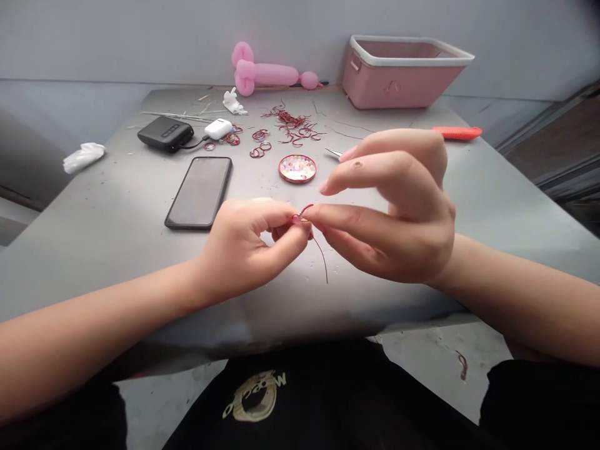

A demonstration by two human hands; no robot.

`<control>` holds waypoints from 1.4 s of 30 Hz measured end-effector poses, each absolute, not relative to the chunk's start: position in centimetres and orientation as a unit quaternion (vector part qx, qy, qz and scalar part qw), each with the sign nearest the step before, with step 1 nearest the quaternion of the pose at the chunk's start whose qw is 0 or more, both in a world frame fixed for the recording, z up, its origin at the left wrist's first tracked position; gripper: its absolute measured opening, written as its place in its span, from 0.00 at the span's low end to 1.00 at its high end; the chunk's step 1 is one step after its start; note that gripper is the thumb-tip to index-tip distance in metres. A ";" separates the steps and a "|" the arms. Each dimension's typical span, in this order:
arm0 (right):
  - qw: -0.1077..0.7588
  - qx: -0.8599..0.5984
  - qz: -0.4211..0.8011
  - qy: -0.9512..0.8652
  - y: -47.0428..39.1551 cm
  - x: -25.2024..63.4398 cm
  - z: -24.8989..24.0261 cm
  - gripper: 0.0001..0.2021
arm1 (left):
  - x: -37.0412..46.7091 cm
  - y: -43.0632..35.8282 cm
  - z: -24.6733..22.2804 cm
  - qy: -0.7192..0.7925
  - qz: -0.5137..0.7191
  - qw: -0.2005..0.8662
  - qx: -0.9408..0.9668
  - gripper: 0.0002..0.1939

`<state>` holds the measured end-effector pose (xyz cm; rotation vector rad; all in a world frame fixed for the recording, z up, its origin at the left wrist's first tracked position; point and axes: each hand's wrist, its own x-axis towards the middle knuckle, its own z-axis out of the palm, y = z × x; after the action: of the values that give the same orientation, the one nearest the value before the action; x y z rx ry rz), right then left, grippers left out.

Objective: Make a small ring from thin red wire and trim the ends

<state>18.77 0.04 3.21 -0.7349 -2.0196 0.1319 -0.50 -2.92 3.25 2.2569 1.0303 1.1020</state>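
Note:
My left hand (253, 244) is closed in a pinch over the near part of the table, holding a small pinkish bead (296, 218) on a thin dark red cord (324, 257). One end of the cord dangles below the fingertips. Thumb and forefinger of my right hand (398, 225) meet at the cord's short upper piece, touching my left fingertips; its other fingers are raised and apart. Just beyond both hands sits a round red-rimmed dish (297, 169) of pale and pink beads. A pointed metal tip (334, 152) shows behind my right fingers, the remainder hidden.
A black phone (199, 192) lies left of the dish. Behind it are a black box-shaped device (165, 133), a white earphone case (218, 129) and several red rings (260, 150). Cut red cords (291, 122), a pink balloon (269, 74), a pink bin (398, 84) and a red-handled object (457, 133) lie farther back.

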 end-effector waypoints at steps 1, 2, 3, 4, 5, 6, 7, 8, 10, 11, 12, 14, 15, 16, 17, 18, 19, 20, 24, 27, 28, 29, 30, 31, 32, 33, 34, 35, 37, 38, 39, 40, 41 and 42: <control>0.470 -0.303 0.070 -0.826 0.1 18.8 3.1 0.06 | -0.5 -2.9 3.3 0.360 0.392 0.198 0.823 0.16; 0.462 -0.303 0.079 -0.830 0.2 18.8 3.0 0.07 | -0.4 -2.9 3.3 0.353 0.387 0.199 0.828 0.16; 0.454 -0.297 0.075 -0.837 0.3 18.9 2.9 0.08 | -0.4 -2.9 3.4 0.350 0.383 0.217 0.827 0.16; 0.450 -0.283 0.059 -0.845 0.3 18.9 2.8 0.07 | -0.4 -2.9 3.5 0.350 0.381 0.251 0.818 0.16; 0.454 -0.263 0.033 -0.851 0.2 18.9 2.8 0.05 | -0.4 -2.9 3.6 0.351 0.379 0.298 0.803 0.16; 0.467 -0.241 0.003 -0.851 0.1 18.9 2.7 0.04 | -0.5 -2.8 3.7 0.351 0.375 0.350 0.784 0.15; 0.486 -0.218 -0.024 -0.846 0.0 18.9 2.7 0.03 | -0.5 -2.8 3.8 0.347 0.369 0.401 0.763 0.14; 0.508 -0.195 -0.044 -0.838 -0.1 18.9 2.7 0.04 | -0.6 -2.8 3.8 0.339 0.363 0.446 0.744 0.13; 0.535 -0.168 -0.054 -0.826 -0.3 18.9 2.8 0.08 | -0.7 -2.7 3.9 0.322 0.348 0.510 0.718 0.12; 0.538 -0.164 -0.046 -0.826 -0.4 18.9 3.0 0.09 | -0.7 -2.7 4.0 0.319 0.344 0.525 0.711 0.13; 0.536 -0.156 -0.032 -0.829 -0.5 19.0 3.1 0.10 | -0.7 -2.7 4.0 0.318 0.343 0.529 0.708 0.13; 0.513 -0.158 0.020 -0.844 -0.6 19.1 3.6 0.11 | -0.7 -2.9 4.0 0.327 0.356 0.508 0.714 0.13; 0.500 -0.161 0.057 -0.849 -0.7 19.1 3.8 0.11 | -0.6 -3.1 4.0 0.336 0.364 0.483 0.722 0.13; 0.486 -0.171 0.098 -0.851 -0.8 19.2 4.0 0.10 | -0.5 -3.2 4.0 0.347 0.374 0.452 0.731 0.13; 0.479 -0.180 0.133 -0.849 -1.0 19.2 4.1 0.10 | -0.5 -3.3 4.0 0.356 0.386 0.417 0.742 0.13; 0.476 -0.195 0.165 -0.841 -1.1 19.2 4.2 0.09 | -0.5 -3.4 3.9 0.362 0.399 0.379 0.752 0.13; 0.477 -0.211 0.190 -0.832 -1.3 19.1 4.3 0.07 | -0.5 -3.5 3.9 0.364 0.411 0.338 0.764 0.14; 0.482 -0.221 0.211 -0.821 -1.5 19.0 4.3 0.05 | -0.5 -3.6 3.8 0.364 0.421 0.295 0.776 0.14; 0.475 -0.271 0.305 -0.780 -2.0 18.6 4.1 0.04 | -0.6 -3.6 3.6 0.353 0.446 0.146 0.810 0.15; 0.463 -0.295 0.356 -0.756 -1.9 18.6 4.1 0.02 | -0.7 -3.5 3.6 0.350 0.449 0.175 0.804 0.14; 0.460 -0.296 0.371 -0.751 -1.8 18.7 4.2 0.02 | -0.7 -3.5 3.6 0.349 0.448 0.217 0.794 0.14; 0.457 -0.291 0.385 -0.747 -1.7 18.7 4.2 0.02 | -0.7 -3.5 3.7 0.347 0.446 0.266 0.781 0.14; 0.455 -0.282 0.400 -0.744 -1.6 18.8 4.2 0.02 | -0.7 -3.5 3.8 0.344 0.443 0.320 0.763 0.15; 0.456 -0.270 0.413 -0.741 -1.5 18.8 4.3 0.03 | -0.7 -3.4 3.9 0.337 0.436 0.376 0.745 0.14; 0.457 -0.259 0.424 -0.738 -1.5 18.9 4.4 0.05 | -0.7 -3.3 4.0 0.328 0.425 0.430 0.726 0.14; 0.458 -0.249 0.435 -0.734 -1.5 18.9 4.4 0.06 | -0.7 -3.2 4.1 0.316 0.407 0.480 0.710 0.14; 0.454 -0.241 0.450 -0.730 -1.5 18.9 4.5 0.06 | -0.8 -3.1 4.2 0.302 0.387 0.525 0.696 0.15; 0.447 -0.233 0.471 -0.724 -1.5 19.0 4.6 0.05 | -0.9 -3.0 4.2 0.287 0.368 0.559 0.685 0.15; 0.423 -0.210 0.525 -0.708 -1.6 18.9 4.6 0.03 | -1.0 -2.8 4.3 0.270 0.344 0.593 0.676 0.15; 0.409 -0.197 0.553 -0.698 -1.6 18.9 4.6 0.02 | -1.0 -2.8 4.3 0.269 0.344 0.595 0.674 0.14; 0.398 -0.183 0.575 -0.691 -1.6 18.9 4.6 0.02 | -1.0 -2.8 4.3 0.272 0.349 0.592 0.674 0.14; 0.391 -0.170 0.590 -0.685 -1.5 18.9 4.5 0.02 | -1.0 -2.8 4.3 0.277 0.355 0.586 0.674 0.13; 0.386 -0.157 0.599 -0.684 -1.3 18.9 4.4 0.02 | -1.0 -2.8 4.3 0.281 0.358 0.582 0.674 0.12; 0.379 -0.146 0.604 -0.686 -1.1 19.0 4.3 0.02 | -1.0 -2.8 4.4 0.282 0.357 0.583 0.673 0.12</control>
<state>18.96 -1.07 4.32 -0.3724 -1.7518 1.5424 -0.95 -2.78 4.36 1.5704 0.6593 0.8342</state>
